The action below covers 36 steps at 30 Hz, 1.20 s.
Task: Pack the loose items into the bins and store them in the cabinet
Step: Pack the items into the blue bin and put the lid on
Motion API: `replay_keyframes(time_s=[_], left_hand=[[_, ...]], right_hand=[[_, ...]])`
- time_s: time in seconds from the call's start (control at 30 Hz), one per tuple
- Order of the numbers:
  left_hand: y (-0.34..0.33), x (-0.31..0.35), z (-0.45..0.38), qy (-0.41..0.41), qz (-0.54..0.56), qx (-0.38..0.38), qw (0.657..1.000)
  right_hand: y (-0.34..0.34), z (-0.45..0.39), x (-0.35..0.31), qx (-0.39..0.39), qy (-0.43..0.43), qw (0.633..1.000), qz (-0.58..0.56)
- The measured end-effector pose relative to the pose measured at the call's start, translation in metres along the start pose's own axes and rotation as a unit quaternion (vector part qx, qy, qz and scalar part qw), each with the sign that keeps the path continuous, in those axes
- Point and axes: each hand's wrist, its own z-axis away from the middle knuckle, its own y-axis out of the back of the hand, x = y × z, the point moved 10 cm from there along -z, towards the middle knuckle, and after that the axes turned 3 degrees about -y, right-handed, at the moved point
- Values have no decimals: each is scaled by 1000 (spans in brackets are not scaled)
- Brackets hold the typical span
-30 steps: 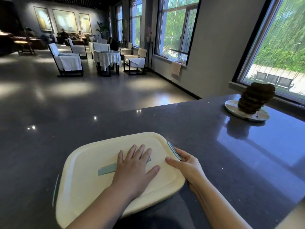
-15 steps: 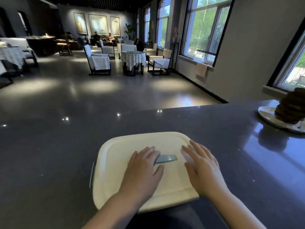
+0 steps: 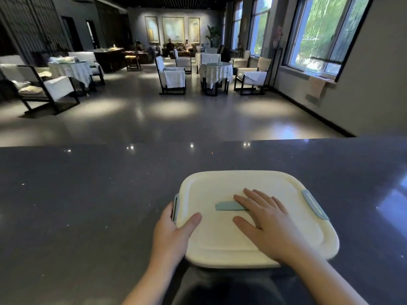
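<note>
Cream lid with rounded corners sits on the bin at the near edge of the dark speckled counter, slightly right of centre in the view. The bin body below the lid is hidden; contents cannot be seen.

Lid details: pale blue-green handle lies flat across the centre. Blue-green latch on the right edge. A second latch on the left edge.

Left hand: at the lid's left edge, thumb lying on top of the lid, fingers curled down around the side at the left latch. Grasping the edge there.

Right hand: flat and unclenched, palm down on the lid top, fingers spread, index finger across the right end of the handle. Pressing or resting, not gripping anything.

Background: polished floor, white-draped chairs and round tables, large windows on the right wall.
</note>
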Motion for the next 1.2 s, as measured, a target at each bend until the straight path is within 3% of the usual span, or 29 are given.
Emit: replay_keyframes(time_s=[0.17,0.6,0.7,0.83,1.0,1.2], left_hand=[[1,18,3,-63,-70,-8,995],[0,31,3,-108,-197,-26,974],[-1,29,1,-104,-201,-31,974],[-9,27,-8,-86,-180,-55,978],[-18,28,-25,-67,-173,-44,982],[-16,14,-29,-28,-122,-35,992]], right_hand=[[-1,0,-2,-3,0,1000,-11],[2,1,-4,-6,2,1000,-28],[24,4,25,59,-49,995,-63],[50,14,115,121,-180,976,-15],[19,18,165,94,-289,903,-303],[14,16,167,75,-293,892,-335]])
